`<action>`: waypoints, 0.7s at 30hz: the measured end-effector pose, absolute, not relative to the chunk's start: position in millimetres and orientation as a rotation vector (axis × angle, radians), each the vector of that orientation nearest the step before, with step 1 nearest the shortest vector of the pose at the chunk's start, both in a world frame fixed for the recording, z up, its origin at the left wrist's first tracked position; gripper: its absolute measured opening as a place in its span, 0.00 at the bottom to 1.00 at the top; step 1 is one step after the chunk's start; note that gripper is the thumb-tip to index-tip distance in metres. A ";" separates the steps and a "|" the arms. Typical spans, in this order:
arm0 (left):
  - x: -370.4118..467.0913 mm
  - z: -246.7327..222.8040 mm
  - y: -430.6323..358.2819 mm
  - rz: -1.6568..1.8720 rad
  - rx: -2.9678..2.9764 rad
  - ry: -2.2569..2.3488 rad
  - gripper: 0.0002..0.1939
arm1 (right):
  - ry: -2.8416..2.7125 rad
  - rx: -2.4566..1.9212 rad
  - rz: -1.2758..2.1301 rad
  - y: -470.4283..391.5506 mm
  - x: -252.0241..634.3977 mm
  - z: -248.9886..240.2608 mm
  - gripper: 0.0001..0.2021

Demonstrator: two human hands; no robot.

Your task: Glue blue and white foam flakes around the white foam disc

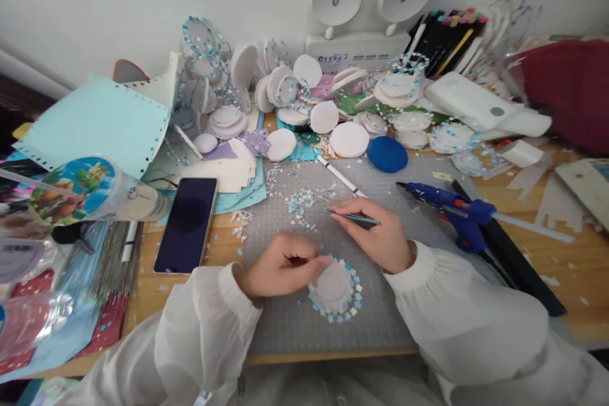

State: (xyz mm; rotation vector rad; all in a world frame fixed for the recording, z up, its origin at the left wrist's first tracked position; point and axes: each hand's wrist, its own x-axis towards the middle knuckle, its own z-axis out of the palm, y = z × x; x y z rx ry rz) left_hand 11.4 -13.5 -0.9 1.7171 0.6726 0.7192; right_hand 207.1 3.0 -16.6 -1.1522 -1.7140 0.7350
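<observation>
My left hand (290, 264) is closed, with thumb and forefinger pinched at the upper left edge of a white disc (333, 285). Small blue and white stars (356, 288) ring that disc, which lies low over the grey cutting mat (280, 330). In my right hand (375, 235) is a pair of slim tweezers (354, 217), their tips pointing left. Just beyond the tips lies a pile of loose blue and white stars (301, 202). Whether the tweezers grip a star is too small to tell. A white pen (340, 176) rests above the right hand.
A blue glue gun (450, 206) with a glue stick lies at the right. To the left are a phone (186, 225) and a lidded drink cup (102, 190). White discs (349, 139), a blue round lid (387, 154) and a twin-headed lamp (361, 44) line the back.
</observation>
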 end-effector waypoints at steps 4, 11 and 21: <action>7.7 -0.1 -12.6 0.738 1.526 0.730 0.27 | -1.738 -1.152 0.714 4.3 204.7 -19.7 0.02; 3.1 -8.7 -9.6 0.855 1.282 0.822 0.28 | -1.744 -1.169 0.685 4.2 203.9 -20.0 0.03; 5.3 -12.0 -6.5 0.983 1.097 0.807 0.27 | -1.693 -1.197 0.670 5.2 207.4 -18.1 0.02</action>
